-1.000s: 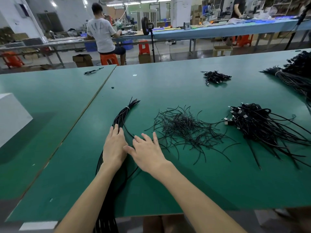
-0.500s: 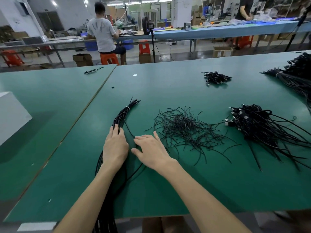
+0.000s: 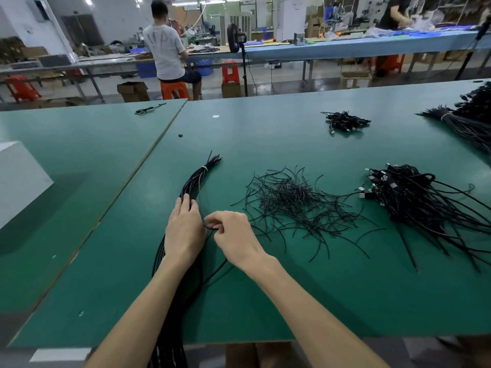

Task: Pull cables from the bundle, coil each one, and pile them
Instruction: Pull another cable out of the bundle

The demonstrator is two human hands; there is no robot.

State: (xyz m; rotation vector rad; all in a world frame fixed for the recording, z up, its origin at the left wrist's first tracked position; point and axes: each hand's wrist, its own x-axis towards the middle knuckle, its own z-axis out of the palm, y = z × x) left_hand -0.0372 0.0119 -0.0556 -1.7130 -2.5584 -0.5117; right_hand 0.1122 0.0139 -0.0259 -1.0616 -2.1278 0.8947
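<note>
Bundle runs under the left hand, flat fingers pressing it down, while the right hand just beside it pinches one cable free. Yank too hard and its neighbours could snag and drag along, shifting the tied end beyond the left hand.

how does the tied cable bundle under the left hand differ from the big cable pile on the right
The cable bundle runs narrow and parallel, bound by a pale tie; the cable pile is loose and fanned out. The pile shows silvery connectors at its left end; the bundle's far end shows none. The left hand rests on the bundle; no hand touches the pile. Both are black, on the green table.
</note>
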